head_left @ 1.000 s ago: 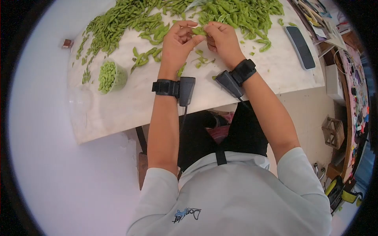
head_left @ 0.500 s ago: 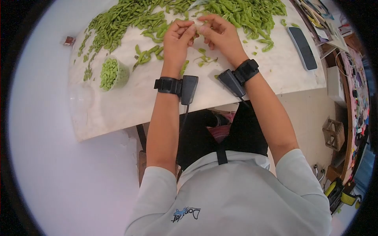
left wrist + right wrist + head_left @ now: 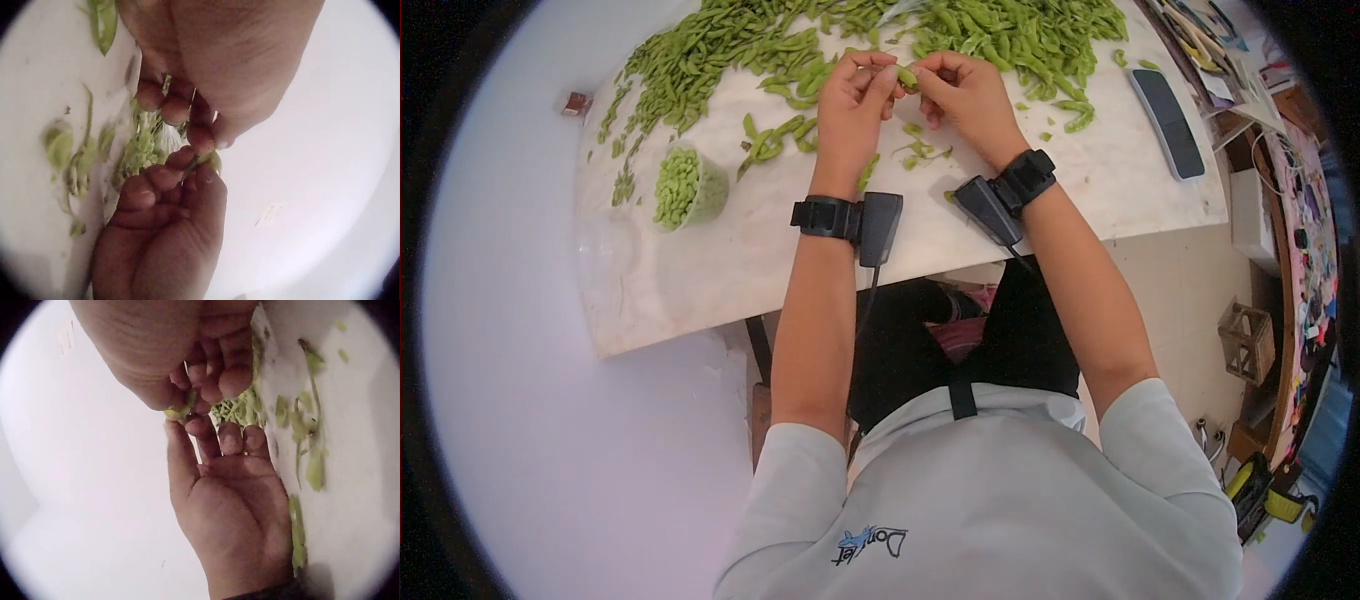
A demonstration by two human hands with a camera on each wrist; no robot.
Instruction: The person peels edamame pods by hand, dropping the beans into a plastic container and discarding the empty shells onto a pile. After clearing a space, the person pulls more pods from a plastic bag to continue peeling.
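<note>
Both hands meet at the far side of the white table, holding one small green bean pod [image 3: 907, 77] between them. My left hand [image 3: 850, 112] pinches one end with thumb and forefinger, its other fingers curled. The right hand [image 3: 974, 102] pinches the opposite end the same way. Up close in the left wrist view, the pod [image 3: 214, 161] is mostly covered by the thumbs and fingertips. A paler yellow-green bit of the pod [image 3: 177, 414] shows in the right wrist view.
A big heap of pods [image 3: 1000, 35] lies beyond the hands, spreading left into another pile [image 3: 700, 60]. A clear cup of shelled beans [image 3: 690, 188] stands at left. Stem scraps [image 3: 922, 152] lie below the hands. A phone [image 3: 1168, 122] rests near the right edge.
The right hand rose with its fingers spread half a second ago, then came back down to the left fingertips. The pod shows more clearly between them now. The left hand hardly moved.
</note>
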